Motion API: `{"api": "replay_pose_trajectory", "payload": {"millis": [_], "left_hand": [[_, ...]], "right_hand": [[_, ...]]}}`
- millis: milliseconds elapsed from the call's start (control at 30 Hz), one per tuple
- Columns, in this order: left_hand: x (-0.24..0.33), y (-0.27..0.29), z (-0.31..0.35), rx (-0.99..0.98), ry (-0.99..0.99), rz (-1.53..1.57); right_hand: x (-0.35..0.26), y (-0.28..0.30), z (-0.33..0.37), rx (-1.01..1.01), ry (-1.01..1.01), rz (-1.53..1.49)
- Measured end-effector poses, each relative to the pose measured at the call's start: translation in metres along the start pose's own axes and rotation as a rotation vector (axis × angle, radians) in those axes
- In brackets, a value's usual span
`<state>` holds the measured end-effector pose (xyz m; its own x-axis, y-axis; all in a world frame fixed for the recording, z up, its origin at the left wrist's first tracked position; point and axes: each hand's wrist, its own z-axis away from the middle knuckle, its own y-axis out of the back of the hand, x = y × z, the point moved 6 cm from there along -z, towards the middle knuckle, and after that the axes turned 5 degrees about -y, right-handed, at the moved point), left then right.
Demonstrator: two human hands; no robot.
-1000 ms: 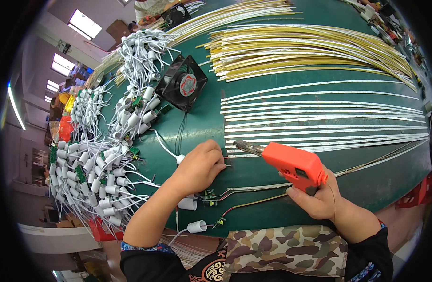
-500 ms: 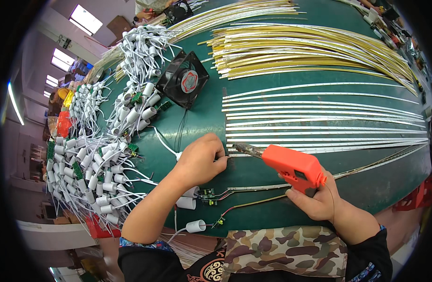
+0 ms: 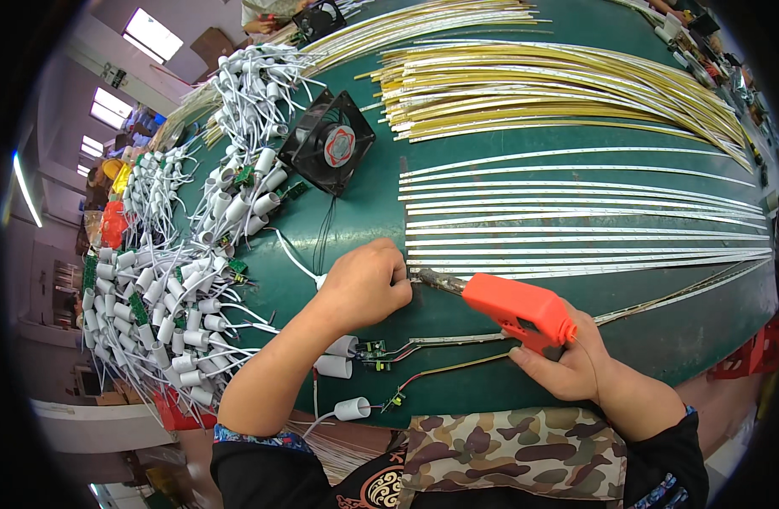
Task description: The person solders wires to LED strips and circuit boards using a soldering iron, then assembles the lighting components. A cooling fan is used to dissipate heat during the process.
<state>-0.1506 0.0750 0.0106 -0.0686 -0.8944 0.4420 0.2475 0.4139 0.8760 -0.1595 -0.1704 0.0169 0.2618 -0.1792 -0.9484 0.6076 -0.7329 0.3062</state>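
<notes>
My right hand [image 3: 567,360] grips a red soldering gun [image 3: 515,305], and a thin wire hangs from its back end. The gun's dark tip reaches the left end of the nearest white LED strip [image 3: 525,273] in the row. Close by the tip, my left hand [image 3: 365,287] is closed, its fingertips pressed together at the strip's end. What they pinch is hidden. A white cable [image 3: 293,253] runs to a white cap partly covered by that hand. Below lie white lamp caps [image 3: 333,366] with small green circuit boards [image 3: 376,355], wired to strips.
A black fan [image 3: 330,142] stands beyond my left hand. Piles of white caps with cables [image 3: 164,314] cover the table's left side. A thick bundle of yellow and white strips [image 3: 542,89] lies at the back. Another person's hand [image 3: 259,27] shows at the far edge.
The soldering gun has moved left and slightly down, bringing its tip to the strip's end beside my left fingertips. My left hand stays nearly in place.
</notes>
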Motion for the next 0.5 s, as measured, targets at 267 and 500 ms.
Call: {"api": "replay_pose_trajectory", "payload": {"millis": [267,500], "left_hand": [[0.0004,-0.0020,-0.0013,0.057,-0.076,0.029],[-0.0023,0.0002,-0.0008,0.056,-0.071,0.056]], "right_hand": [[-0.0041,0.0006,0.0005,0.005,0.016,0.030],[-0.0085,0.0026,-0.0003,-0.004,0.011,0.027]]}}
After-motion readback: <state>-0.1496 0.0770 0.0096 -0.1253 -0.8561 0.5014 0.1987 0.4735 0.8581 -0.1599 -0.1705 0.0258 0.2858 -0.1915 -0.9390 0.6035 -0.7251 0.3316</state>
